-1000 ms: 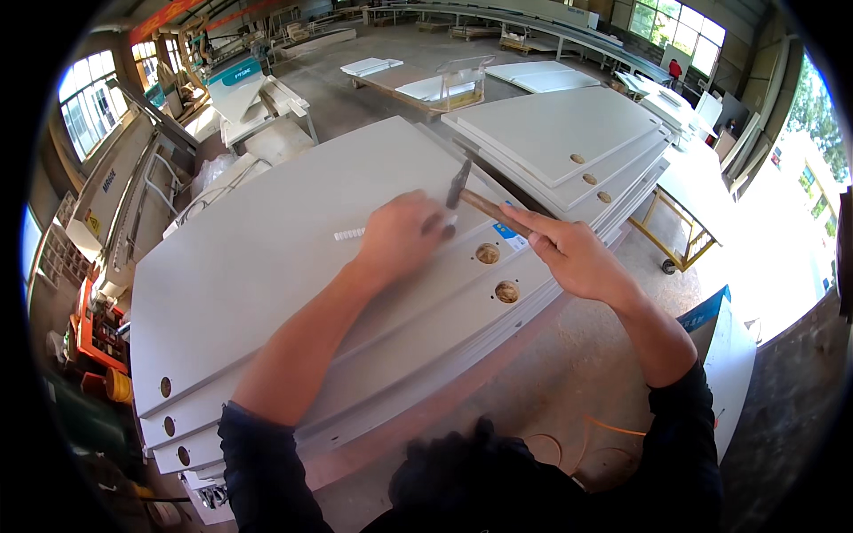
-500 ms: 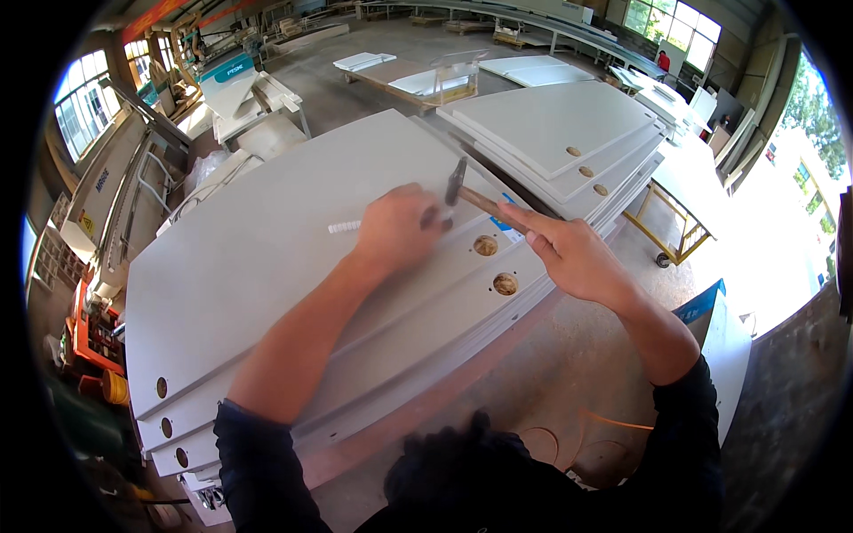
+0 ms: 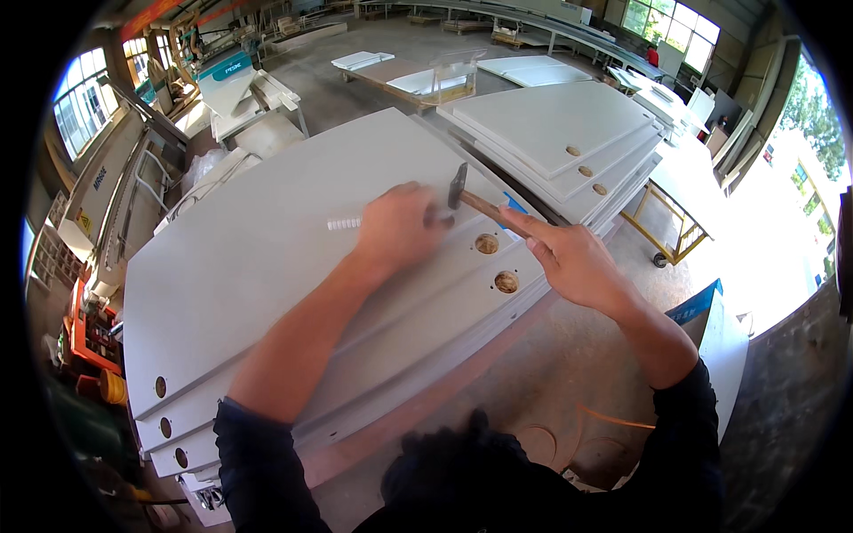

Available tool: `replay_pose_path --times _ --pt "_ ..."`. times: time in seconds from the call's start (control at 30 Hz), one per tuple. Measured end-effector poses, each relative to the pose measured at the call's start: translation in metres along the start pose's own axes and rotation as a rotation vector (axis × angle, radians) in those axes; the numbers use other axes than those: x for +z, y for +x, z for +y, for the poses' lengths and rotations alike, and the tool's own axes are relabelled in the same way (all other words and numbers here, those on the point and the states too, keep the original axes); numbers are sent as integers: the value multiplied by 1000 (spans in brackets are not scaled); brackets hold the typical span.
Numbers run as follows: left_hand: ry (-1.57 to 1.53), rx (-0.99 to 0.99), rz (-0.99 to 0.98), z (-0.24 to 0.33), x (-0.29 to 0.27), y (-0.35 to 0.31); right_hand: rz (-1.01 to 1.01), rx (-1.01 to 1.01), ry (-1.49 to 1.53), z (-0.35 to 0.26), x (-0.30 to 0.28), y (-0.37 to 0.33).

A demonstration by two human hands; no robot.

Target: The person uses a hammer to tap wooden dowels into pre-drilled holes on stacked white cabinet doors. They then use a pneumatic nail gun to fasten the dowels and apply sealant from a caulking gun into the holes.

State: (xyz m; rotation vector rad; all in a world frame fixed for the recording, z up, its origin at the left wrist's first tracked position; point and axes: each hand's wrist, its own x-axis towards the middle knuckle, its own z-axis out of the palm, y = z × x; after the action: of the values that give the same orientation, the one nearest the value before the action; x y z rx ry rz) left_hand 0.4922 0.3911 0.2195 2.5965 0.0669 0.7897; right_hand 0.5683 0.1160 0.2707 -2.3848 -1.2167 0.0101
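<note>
Only slightly have the hammer (image 3: 484,207) and both hands been shifted over the panel stack (image 3: 258,258) since a second ago; the blue label (image 3: 513,202) is now mostly crossed by the handle. Open room is left across the bare top panel to the left of the left hand (image 3: 400,226), while the stepped near edges are crossed by its forearm. Beyond the hammer, the stack's far edge is bordered by a second stack (image 3: 551,129). Past the near edge, the right wrist is seen against the floor (image 3: 569,346). The hammer is gripped near mid-handle by the right hand (image 3: 577,262), above the panels; its handle is slanted up-left, its head set crosswise. The left fingers are curled but blurred; what is pinched cannot be told. Just beside them, a white ribbed strip (image 3: 343,224) is seen.
</note>
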Motion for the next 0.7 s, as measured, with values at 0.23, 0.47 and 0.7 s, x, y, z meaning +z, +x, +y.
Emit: replay_pose_path --times 0.23,0.47,0.7 --pt "15 8 11 0 -3 1 -91 27 -117 -10 -8 0" --pt "33 52 62 1 0 0 -69 32 -105 -13 1 -4" --pt "32 5 55 3 -6 -2 -54 48 -96 -16 -3 -5"
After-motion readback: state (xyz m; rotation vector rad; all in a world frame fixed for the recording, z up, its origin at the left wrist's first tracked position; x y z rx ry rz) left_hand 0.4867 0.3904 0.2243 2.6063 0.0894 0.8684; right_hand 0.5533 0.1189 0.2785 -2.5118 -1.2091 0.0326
